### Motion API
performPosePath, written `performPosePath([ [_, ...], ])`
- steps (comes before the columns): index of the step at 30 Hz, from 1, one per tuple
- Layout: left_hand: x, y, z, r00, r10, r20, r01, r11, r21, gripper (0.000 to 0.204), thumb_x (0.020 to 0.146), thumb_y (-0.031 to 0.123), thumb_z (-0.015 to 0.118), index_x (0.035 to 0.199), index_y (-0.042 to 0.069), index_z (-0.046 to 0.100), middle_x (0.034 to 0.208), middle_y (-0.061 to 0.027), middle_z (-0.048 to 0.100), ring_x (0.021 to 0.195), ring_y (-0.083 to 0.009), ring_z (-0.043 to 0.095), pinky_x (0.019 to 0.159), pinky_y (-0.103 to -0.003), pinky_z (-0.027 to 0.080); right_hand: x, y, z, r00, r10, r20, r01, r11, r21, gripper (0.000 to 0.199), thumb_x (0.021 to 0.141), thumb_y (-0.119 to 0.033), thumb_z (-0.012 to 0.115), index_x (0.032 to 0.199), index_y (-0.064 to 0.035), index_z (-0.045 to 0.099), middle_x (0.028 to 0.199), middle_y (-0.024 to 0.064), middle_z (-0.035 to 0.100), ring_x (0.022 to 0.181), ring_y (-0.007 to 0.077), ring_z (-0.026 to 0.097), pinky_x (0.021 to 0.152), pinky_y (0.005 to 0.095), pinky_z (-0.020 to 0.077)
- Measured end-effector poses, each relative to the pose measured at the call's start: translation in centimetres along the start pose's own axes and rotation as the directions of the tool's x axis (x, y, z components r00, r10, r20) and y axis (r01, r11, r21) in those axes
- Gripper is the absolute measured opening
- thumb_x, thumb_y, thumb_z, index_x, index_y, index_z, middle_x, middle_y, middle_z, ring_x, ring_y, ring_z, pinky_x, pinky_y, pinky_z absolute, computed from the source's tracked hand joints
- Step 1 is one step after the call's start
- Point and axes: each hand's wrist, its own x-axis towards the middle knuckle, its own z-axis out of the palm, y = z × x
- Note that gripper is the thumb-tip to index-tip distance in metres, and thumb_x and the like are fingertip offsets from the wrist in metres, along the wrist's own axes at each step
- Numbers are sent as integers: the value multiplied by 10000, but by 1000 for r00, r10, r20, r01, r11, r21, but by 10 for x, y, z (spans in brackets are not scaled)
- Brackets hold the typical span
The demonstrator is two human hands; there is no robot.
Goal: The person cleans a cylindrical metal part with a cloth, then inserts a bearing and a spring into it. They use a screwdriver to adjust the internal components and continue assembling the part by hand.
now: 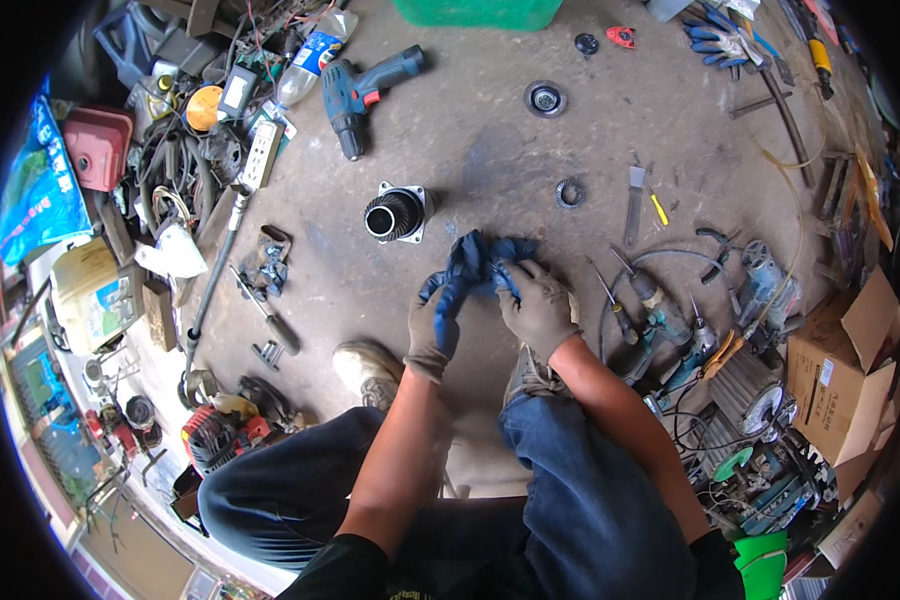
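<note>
Both my hands wear grey-brown work gloves with blue parts. Between them is a crumpled dark blue cloth [477,258], held above the floor in front of my knees. My left hand [433,325] is closed on its left side. My right hand [538,308] pinches its right side; part of the fingers is hidden by the folds. Just beyond and to the left, a metal gear shaft with a square flange [398,214] stands on the floor. Farther right lie a small toothed ring gear [569,193] and a round bearing-like part [545,99].
A cordless drill [355,100] lies far left, near a plastic bottle [313,62] and piled parts. On the right are a scraper [635,200], a yellow-handled screwdriver [659,207], power tools [660,305] with cables, and a cardboard box [840,365]. A long bar [217,275] lies left.
</note>
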Motion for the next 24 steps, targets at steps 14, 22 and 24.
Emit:
performPosePath([
  [14,-20,16,-4,903,-204,377,233,972,-33,457,1008,122,605,1447,36,508,1311,-88,644,1123,-215,654,960,-405,557,17,12,-1,891,-5,454,-126,958,258,228,864,-172,672,1020,-16,727,895,248,696,855,407,687,790,465,545],
  [22,-12,7,0,995,-65,77,64,998,13,333,1046,148,552,1338,-8,589,1138,-100,708,946,-193,697,795,-318,597,9,7,-15,960,227,166,-272,901,338,399,921,-320,707,1145,9,674,1002,229,715,879,331,711,812,402,552],
  [24,-19,21,26,996,-44,83,54,992,-114,308,1045,153,557,1302,-9,606,1139,-92,708,911,-178,689,771,-298,585,-1,11,-17,985,162,-60,-144,962,233,512,932,-324,705,1291,26,597,1186,263,676,1010,354,691,883,400,542],
])
